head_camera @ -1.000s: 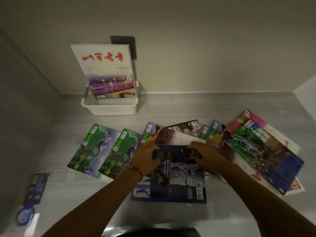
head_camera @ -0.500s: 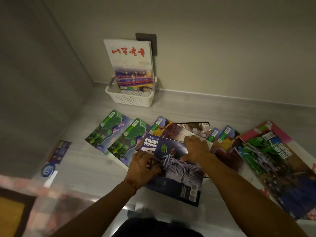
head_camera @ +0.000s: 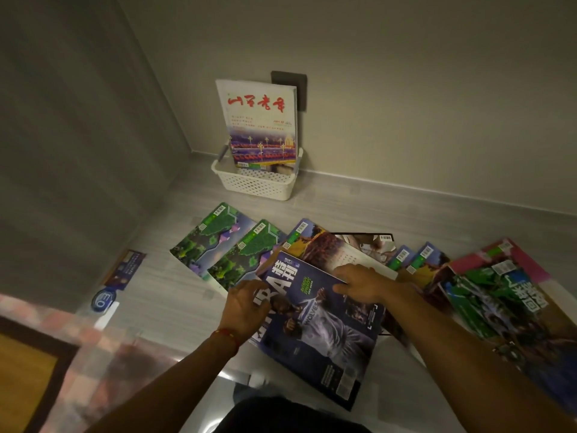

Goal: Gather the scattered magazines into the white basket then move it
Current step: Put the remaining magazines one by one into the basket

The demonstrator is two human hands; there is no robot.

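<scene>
Both hands hold one dark blue basketball magazine point(head_camera: 315, 332), its far edge tilted up off the floor point(head_camera: 359, 210). The left hand point(head_camera: 246, 303) grips its left edge, fingers curled onto the cover; the right hand point(head_camera: 359, 284) pinches its top right edge, fingers over the cover.

Well beyond both hands, against the wall, stands the white basket point(head_camera: 257, 182). Inside it a white-covered magazine with red characters point(head_camera: 260, 123) stands upright, leaning back toward a dark wall plate point(head_camera: 290, 85); a few flatter items lie low behind the rim, too dim to make out.

Just beyond the left hand lie two green-covered magazines point(head_camera: 231, 248) side by side. Under and beyond the right hand more magazines point(head_camera: 327, 245) overlap in a fan. To the right of the right hand lies a large green and pink magazine point(head_camera: 499, 295).
</scene>
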